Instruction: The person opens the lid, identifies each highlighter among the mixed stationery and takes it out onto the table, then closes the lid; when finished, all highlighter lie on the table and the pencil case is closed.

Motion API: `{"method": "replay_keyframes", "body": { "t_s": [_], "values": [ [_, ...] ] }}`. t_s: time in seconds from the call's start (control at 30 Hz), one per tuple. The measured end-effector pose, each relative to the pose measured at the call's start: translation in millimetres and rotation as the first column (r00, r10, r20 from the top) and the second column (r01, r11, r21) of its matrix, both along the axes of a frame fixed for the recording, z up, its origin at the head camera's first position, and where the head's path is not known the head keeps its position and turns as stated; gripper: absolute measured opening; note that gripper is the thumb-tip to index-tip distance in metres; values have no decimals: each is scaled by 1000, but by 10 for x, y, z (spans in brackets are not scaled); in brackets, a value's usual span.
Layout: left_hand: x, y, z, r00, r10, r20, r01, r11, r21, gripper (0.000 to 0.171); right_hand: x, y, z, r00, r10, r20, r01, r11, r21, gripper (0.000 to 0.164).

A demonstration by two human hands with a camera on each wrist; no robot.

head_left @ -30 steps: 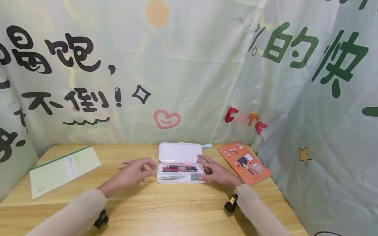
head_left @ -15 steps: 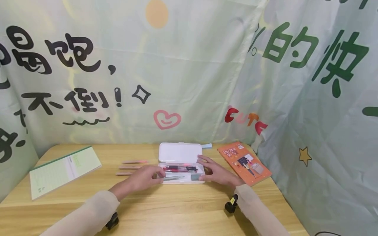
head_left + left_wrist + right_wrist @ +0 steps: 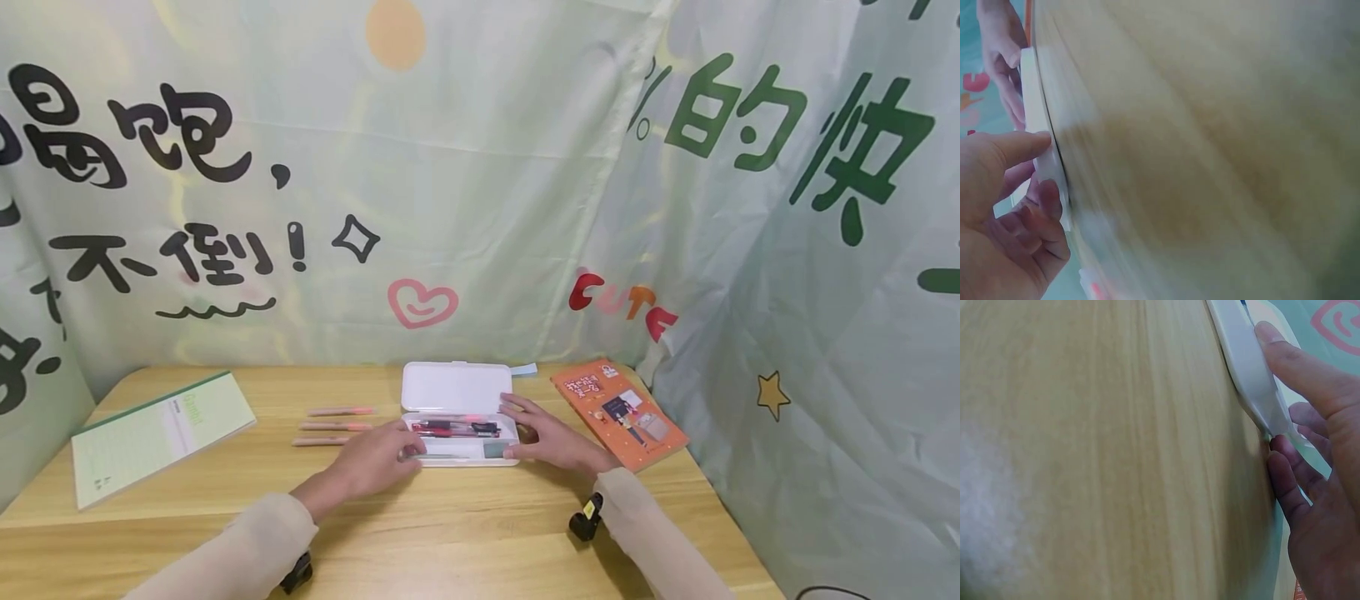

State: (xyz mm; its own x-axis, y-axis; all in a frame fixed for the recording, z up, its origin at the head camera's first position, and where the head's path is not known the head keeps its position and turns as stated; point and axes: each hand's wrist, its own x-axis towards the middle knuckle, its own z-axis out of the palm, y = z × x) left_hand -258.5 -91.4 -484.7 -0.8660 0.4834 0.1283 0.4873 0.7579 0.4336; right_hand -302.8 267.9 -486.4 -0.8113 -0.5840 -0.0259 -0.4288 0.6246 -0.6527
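Note:
An open white pencil case [image 3: 459, 463] lies near the back of the table, its lid [image 3: 456, 387] folded back. Inside are several pens [image 3: 455, 429] with red and black parts, and a grey block [image 3: 495, 450] in the front compartment. My left hand [image 3: 381, 457] reaches into the left end of that compartment and pinches a slim grey pen [image 3: 442, 456], mostly covered by the fingers. In the left wrist view, the left thumb [image 3: 1025, 149] overlaps the case's front wall. My right hand [image 3: 555, 435] holds the case's right end, with its thumb [image 3: 1294, 362] over the rim.
Left of the case, several pinkish pens [image 3: 330, 427] lie side by side. A pale green notepad [image 3: 161, 442] is at the far left, an orange booklet [image 3: 618, 414] at the right. A light blue strip [image 3: 524, 370] sticks out beside the lid. Printed cloth [image 3: 480, 208] hangs behind.
The left hand has moved right from beside the case into its front compartment and covers most of the grey pen. The pinkish pens came into view behind it. The right hand stays put.

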Motion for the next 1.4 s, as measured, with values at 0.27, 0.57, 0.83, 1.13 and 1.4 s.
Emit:
{"method": "replay_keyframes", "body": {
  "t_s": [0.27,0.57,0.83,1.13,1.4],
  "values": [
    [89,62,-3,999,30,-39,-31,999,-9,13,-21,15,-8,1000,-1,5,1,1000,8,82],
    [120,115,-40,996,49,-72,-51,998,-39,14,-31,10,-6,1000,2,12,-2,1000,11,83],
    [87,62,8,998,46,-45,-44,998,36,18,-31,16,3,1000,2,22,-2,1000,13,83],
    [41,-38,44,998,70,-6,-69,994,88,10,-3,0,27,1000,-6,25,6,1000,0,82],
    [4,-274,84,988,75,136,-104,971,217,8,24,-10,40,1000,16,7,-16,1000,-13,81]
  ]
}}
